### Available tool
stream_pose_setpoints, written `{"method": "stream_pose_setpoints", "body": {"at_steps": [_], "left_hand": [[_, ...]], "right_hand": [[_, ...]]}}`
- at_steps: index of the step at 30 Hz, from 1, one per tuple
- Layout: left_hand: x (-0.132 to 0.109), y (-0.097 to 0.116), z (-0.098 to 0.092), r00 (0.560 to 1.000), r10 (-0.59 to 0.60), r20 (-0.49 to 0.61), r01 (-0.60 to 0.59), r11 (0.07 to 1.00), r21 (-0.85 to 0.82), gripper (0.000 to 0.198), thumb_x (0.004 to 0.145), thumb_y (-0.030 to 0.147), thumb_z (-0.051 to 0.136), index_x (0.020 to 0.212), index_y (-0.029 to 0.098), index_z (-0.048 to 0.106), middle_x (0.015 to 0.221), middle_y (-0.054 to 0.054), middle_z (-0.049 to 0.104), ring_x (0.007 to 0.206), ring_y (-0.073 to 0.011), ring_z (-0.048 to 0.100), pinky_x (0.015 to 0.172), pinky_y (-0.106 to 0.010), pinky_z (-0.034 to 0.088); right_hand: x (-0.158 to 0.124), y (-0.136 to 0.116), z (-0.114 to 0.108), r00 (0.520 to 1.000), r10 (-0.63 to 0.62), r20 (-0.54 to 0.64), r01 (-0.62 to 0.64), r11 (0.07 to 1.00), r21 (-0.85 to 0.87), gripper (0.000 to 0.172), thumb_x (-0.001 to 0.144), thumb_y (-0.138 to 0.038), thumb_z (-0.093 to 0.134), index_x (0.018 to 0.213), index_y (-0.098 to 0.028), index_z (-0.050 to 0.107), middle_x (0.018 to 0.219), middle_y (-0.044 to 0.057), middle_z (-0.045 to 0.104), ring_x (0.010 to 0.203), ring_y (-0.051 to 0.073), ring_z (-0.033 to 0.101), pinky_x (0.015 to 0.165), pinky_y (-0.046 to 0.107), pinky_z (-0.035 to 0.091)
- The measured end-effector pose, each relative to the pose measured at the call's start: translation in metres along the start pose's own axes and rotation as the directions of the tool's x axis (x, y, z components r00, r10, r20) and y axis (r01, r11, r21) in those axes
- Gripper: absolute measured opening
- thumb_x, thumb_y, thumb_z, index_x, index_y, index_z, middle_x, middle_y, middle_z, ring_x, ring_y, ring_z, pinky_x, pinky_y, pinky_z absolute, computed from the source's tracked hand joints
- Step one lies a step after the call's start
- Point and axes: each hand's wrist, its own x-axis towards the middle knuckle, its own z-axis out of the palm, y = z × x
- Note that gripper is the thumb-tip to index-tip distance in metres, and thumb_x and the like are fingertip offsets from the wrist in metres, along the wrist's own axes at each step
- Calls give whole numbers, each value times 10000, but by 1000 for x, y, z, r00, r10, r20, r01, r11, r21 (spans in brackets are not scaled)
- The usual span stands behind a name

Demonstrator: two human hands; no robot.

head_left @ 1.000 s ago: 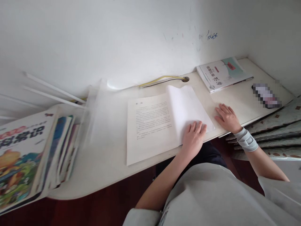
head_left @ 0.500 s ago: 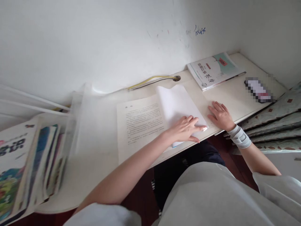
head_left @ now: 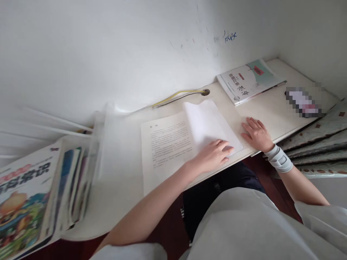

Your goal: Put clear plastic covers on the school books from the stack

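An open book lies on the white desk, its left page printed and its right page blank. My left hand rests flat on the lower right part of that blank page, fingers stretched out. My right hand lies flat on the desk just right of the book, fingers apart, with a grey wrist brace below it. Neither hand holds anything.
A closed workbook lies at the back right by the wall. A blurred dark object sits near the right edge. A stack of colourful books stands at the left. A yellow cable runs into a desk hole. Patterned fabric lies at the right.
My left arm has swung out to the left and my left hand has shifted a little on the right page. My right hand has stayed flat on the desk.
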Motion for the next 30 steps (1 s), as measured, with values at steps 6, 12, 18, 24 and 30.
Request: {"method": "stream_pose_setpoints", "body": {"at_steps": [6, 12, 18, 24, 30], "left_hand": [[-7, 26, 16, 995, -57, -85, 71, 982, 173, 271, 894, 84, 391, 1073, 52, 591, 1108, -164, 633, 1085, -208, 583, 959, -322, 438], [-7, 43, 48, 963, -48, -265, 145, 923, 357, 325, 872, 18, 344, 1100, 1, 575, 1142, -230, 632, 1094, -245, 604, 976, -376, 444], [-4, 38, 53, 916, 52, -398, 87, 942, 323, 278, 879, 47, 376, 1054, 36, 593, 1095, -187, 668, 1063, -220, 625, 950, -344, 473], [4, 39, 54, 890, 64, -452, 94, 943, 319, 255, 887, 66, 397, 1034, 53, 606, 1091, -155, 678, 1043, -210, 635, 951, -331, 475], [14, 40, 52, 913, 50, -406, 69, 959, 275, 266, 896, 69, 390, 1062, 76, 598, 1116, -153, 666, 1067, -204, 622, 964, -335, 463]], "right_hand": [[-1, 0, 0, 1000, 4, -24, -4, 1000, -3, 455, 918, -395, 389, 1269, -147, 536, 1409, 149, 441, 1320, 255, 372, 1085, 417, 272], [-2, 5, 7, 999, -11, -43, 11, 1000, -15, 478, 929, -419, 356, 1284, -146, 525, 1414, 143, 438, 1326, 247, 370, 1087, 408, 276], [-1, 8, 9, 996, -41, -73, 40, 999, -10, 522, 923, -458, 351, 1291, -124, 513, 1394, 162, 458, 1311, 272, 391, 1066, 431, 306], [-1, 8, 9, 994, -62, -95, 61, 998, -14, 540, 917, -472, 357, 1297, -117, 505, 1387, 168, 464, 1308, 285, 396, 1057, 450, 316], [-2, 10, 9, 994, -71, -78, 70, 997, -18, 552, 908, -485, 383, 1300, -118, 507, 1393, 150, 462, 1315, 293, 383, 1068, 451, 301]]}}
